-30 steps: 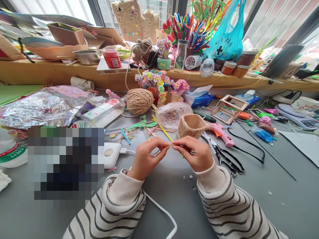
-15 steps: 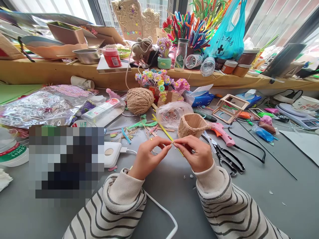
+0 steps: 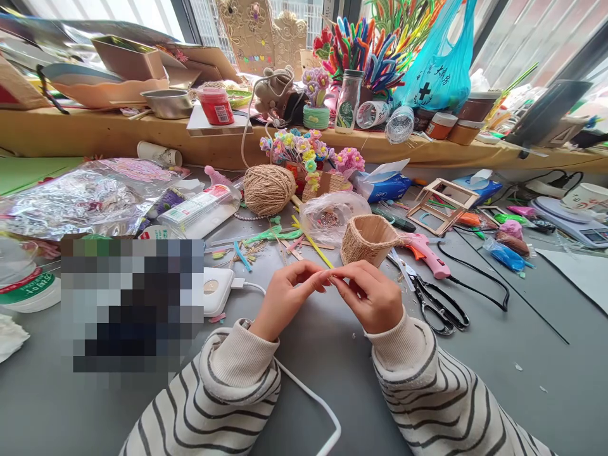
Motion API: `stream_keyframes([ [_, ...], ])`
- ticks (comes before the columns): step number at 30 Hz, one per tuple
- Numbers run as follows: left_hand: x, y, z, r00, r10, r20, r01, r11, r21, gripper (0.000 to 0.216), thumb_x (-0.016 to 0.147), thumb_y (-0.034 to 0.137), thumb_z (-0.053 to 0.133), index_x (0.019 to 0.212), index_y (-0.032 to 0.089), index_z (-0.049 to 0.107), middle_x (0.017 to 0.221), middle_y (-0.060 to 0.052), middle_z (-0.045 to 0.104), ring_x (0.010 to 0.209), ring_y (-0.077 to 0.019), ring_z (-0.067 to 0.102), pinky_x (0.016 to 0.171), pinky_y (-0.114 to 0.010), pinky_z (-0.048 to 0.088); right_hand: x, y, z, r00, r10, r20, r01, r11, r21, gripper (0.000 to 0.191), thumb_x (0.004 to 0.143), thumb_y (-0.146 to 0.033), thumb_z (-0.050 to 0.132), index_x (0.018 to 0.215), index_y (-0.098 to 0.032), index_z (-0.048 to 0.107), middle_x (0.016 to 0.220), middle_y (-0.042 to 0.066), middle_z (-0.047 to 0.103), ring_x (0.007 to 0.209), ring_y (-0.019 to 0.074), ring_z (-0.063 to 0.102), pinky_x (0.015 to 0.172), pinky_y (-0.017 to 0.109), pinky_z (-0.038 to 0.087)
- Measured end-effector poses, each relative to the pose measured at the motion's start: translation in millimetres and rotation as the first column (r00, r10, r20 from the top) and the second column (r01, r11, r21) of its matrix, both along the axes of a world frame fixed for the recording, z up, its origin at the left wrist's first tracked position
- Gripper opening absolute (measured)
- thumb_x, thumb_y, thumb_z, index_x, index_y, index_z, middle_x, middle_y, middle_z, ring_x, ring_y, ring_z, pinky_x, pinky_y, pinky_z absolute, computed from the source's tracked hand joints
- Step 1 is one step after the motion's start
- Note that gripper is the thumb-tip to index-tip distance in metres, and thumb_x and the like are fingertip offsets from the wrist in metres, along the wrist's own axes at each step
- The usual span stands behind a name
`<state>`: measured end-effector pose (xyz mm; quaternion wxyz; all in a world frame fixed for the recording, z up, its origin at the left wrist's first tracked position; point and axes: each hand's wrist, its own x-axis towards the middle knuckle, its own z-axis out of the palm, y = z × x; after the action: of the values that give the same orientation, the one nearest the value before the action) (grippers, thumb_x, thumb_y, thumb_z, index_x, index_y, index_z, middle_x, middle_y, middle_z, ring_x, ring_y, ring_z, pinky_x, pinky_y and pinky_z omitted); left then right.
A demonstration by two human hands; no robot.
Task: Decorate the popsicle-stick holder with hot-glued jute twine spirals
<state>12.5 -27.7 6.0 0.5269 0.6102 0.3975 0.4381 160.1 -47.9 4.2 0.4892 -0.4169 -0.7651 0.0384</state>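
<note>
A thin yellow pipe cleaner [image 3: 317, 249] slants up and away from my fingertips. My left hand [image 3: 291, 296] pinches at its near end, with thumb and forefinger pressed together. Against those fingertips, my right hand [image 3: 373, 296] is closed in a pinch on the same spot; the bit between the fingers is hidden. Just beyond my right hand stands a small twine-wrapped basket [image 3: 365, 244]. A pink glue gun [image 3: 430, 256] and black-handled scissors [image 3: 439, 304] lie to its right.
A ball of twine [image 3: 269, 190] and a clear plastic bag [image 3: 332, 215] lie behind my hands. At left is a white power bank [image 3: 217, 291] whose cable [image 3: 308, 392] runs near my left sleeve. A wooden frame [image 3: 441, 206] stands at right; a crowded ledge [image 3: 218, 142] runs along the back.
My fingertips have come together, and the pipe cleaner's near end that stuck out below my right hand no longer shows. The view has shifted slightly.
</note>
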Motion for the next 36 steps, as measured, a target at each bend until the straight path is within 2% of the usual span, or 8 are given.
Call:
stream_keyframes([
  [9, -3.4, 1.0, 2.8, 0.997, -0.078, -0.023, 0.078, 0.997, -0.03, 0.015, 0.073, 0.025, 0.057, 0.064, 0.014, 0.061, 0.059, 0.001, 0.059, 0.058, -0.0083, 0.053, 0.058, -0.019, 0.044, 8.9, 4.2, -0.6, 0.996, 0.09, -0.017, -0.091, 0.993, -0.08, 0.012, 0.075, -0.021, 0.057, 0.085, -0.017, 0.063, 0.07, 0.003, 0.06, 0.048, 0.0064, 0.047, 0.048, 0.02, 0.045],
  [15, -4.2, 1.7, 3.8, 0.994, -0.092, -0.057, 0.09, 0.995, -0.032, 0.016, 0.073, 0.025, 0.057, 0.063, 0.014, 0.062, 0.058, 0.0, 0.06, 0.058, -0.0091, 0.054, 0.059, -0.019, 0.044, 10.4, 6.6, -3.0, 0.975, 0.209, -0.068, -0.215, 0.973, -0.08, 0.02, 0.078, -0.017, 0.053, 0.094, -0.02, 0.064, 0.074, 0.004, 0.062, 0.067, 0.0108, 0.059, 0.061, 0.022, 0.05],
  [22, -2.9, 0.3, 3.2, 0.998, -0.04, -0.038, 0.037, 0.997, -0.072, 0.016, 0.071, 0.027, 0.06, 0.061, 0.014, 0.063, 0.055, 0.0, 0.06, 0.055, -0.0099, 0.054, 0.057, -0.02, 0.045, 5.9, 3.0, -7.9, 0.981, 0.154, -0.115, -0.162, 0.984, -0.066, 0.019, 0.077, -0.016, 0.054, 0.092, -0.021, 0.065, 0.075, 0.003, 0.063, 0.066, 0.0108, 0.06, 0.061, 0.023, 0.051],
  [28, -2.0, 1.1, 1.0, 0.998, -0.06, 0.012, 0.061, 0.991, -0.115, 0.016, 0.072, 0.027, 0.059, 0.062, 0.014, 0.062, 0.058, 0.001, 0.059, 0.058, -0.0085, 0.053, 0.059, -0.019, 0.044, 5.6, 2.6, -8.2, 0.988, 0.141, -0.055, -0.14, 0.99, 0.024, 0.021, 0.076, -0.012, 0.055, 0.093, -0.019, 0.064, 0.073, 0.003, 0.064, 0.066, 0.0104, 0.059, 0.061, 0.022, 0.05],
  [36, -3.6, 0.4, 2.8, 0.998, -0.065, 0.006, 0.065, 0.991, -0.119, 0.017, 0.071, 0.03, 0.059, 0.064, 0.015, 0.062, 0.062, 0.0, 0.061, 0.059, -0.0097, 0.053, 0.061, -0.022, 0.044, 5.1, 2.3, -8.5, 0.99, 0.133, -0.053, -0.131, 0.991, 0.031, 0.019, 0.077, -0.014, 0.054, 0.092, -0.021, 0.063, 0.074, 0.003, 0.064, 0.065, 0.0109, 0.059, 0.06, 0.023, 0.05],
])
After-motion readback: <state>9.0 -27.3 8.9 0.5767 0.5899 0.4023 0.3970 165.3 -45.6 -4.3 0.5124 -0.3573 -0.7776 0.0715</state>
